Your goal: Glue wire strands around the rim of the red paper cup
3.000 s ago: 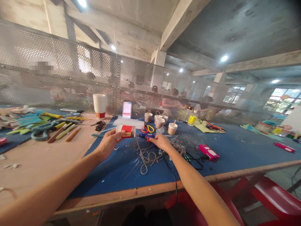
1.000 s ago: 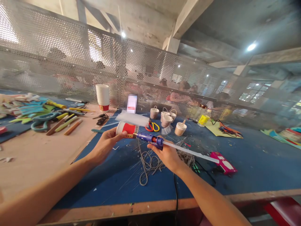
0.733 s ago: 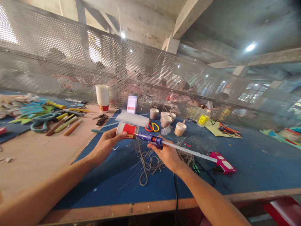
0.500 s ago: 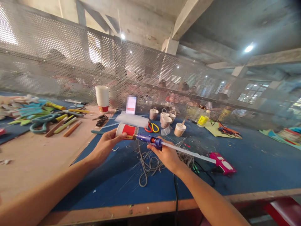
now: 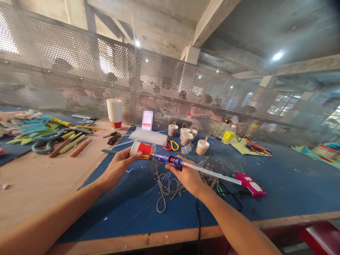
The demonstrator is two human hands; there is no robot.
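My left hand [image 5: 118,166] is wrapped round a red and white paper cup [image 5: 145,148], which lies on its side in the air over the blue mat. My right hand [image 5: 187,175] grips a blue glue gun [image 5: 166,159], its tip at the cup's base end. A long white glue stick [image 5: 209,171] sticks out of the back of the gun toward the right. Under the hands lies a tangle of grey cord [image 5: 170,187]. Just beyond the gun are red and yellow scissors [image 5: 172,144].
Small cups with handles [image 5: 186,137] stand behind the scissors, near a clear plastic roll [image 5: 148,136]. A stack of paper cups [image 5: 114,111] is at the left, with tools [image 5: 45,141] beyond. A magenta device [image 5: 251,185] and yellow-labelled bottle [image 5: 228,135] are right.
The view has shifted very slightly. Both hands keep their grips, and the gun's tip stays at the end of the cup.
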